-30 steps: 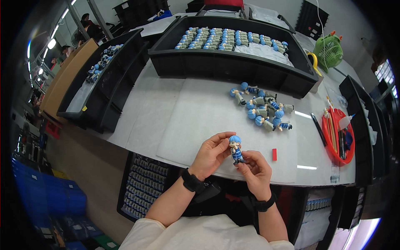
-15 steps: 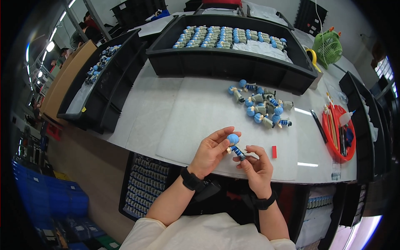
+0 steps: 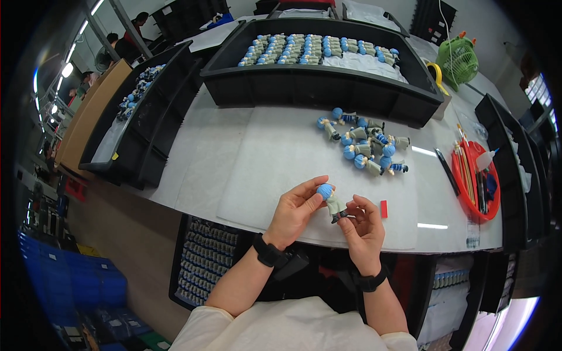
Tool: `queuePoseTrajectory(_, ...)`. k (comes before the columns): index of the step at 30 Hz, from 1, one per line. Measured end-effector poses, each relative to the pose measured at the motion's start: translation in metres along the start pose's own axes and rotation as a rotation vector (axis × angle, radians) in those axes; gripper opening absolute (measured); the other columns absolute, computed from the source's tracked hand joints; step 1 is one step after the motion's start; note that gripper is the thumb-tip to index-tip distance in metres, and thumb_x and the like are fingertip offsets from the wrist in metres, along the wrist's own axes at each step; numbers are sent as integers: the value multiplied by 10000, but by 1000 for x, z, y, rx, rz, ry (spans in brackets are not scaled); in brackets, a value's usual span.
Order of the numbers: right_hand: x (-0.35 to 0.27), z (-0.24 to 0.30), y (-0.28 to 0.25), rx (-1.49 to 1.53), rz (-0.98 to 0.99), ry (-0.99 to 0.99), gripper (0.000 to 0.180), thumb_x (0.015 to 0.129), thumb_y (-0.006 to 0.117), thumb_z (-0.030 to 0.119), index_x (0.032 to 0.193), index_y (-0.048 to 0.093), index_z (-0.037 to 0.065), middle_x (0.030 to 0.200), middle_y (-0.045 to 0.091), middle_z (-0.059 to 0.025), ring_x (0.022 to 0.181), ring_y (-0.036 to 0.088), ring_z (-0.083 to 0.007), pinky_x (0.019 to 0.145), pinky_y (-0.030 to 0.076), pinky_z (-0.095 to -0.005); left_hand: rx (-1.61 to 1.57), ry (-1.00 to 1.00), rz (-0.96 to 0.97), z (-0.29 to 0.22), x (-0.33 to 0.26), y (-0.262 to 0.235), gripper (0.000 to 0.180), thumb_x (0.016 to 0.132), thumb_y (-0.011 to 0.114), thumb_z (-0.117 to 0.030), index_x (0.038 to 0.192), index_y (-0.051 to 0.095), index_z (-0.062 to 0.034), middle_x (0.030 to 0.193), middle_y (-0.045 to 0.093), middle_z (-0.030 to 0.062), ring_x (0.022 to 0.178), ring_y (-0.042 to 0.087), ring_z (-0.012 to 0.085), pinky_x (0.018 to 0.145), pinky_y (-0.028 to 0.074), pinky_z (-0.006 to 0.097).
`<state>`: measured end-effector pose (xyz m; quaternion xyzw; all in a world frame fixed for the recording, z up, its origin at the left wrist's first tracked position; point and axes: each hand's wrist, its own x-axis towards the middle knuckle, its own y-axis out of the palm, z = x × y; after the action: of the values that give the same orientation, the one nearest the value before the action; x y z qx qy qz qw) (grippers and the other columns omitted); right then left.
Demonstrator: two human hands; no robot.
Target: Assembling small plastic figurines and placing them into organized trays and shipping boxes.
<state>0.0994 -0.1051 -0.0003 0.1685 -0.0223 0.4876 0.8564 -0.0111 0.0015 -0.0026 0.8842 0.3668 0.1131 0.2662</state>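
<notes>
Pinching 1 blue-haired figurine (image 3: pixel 336 205), left grip (image 3: pixel 291 216) at head, right grip (image 3: pixel 365 235) at shoes; red block (image 3: pixel 384 209) right, figurine pile (image 3: pixel 361 150) and black tray (image 3: pixel 322 93) far.

Even, fairly bright light falls over the left hand (image 3: pixel 291 217) and right hand (image 3: pixel 365 235), both reasonably sharp. Right of the right hand, white glare streaks (image 3: pixel 432 226) lie on the pale tabletop (image 3: pixel 257 175). Far left of the left hand, lamps (image 3: pixel 68 69) glare above a dim, indistinct background; straight edges bend toward the black rim.
</notes>
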Motion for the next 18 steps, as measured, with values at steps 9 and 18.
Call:
queuePoseTrajectory(9,-5,-3,7,31,5,44,371,777,607,-10,1114,452,-3,883,493,-34,778,522,-92,662,450,-193,146,-95,19,-2,-8,-2,308,889,443,-74,1190,464,-9,1087,560,131,957,547,164,808,456,274)
queuePoseTrajectory(18,3,-1,-5,-138,-7,40,267,793,586,75,1041,536,-10,842,582,-72,706,507,-80,609,435,-221,76,6,51,4,0,4,405,712,528,137,1103,513,33,1087,544,134,994,520,190,890,402,299)
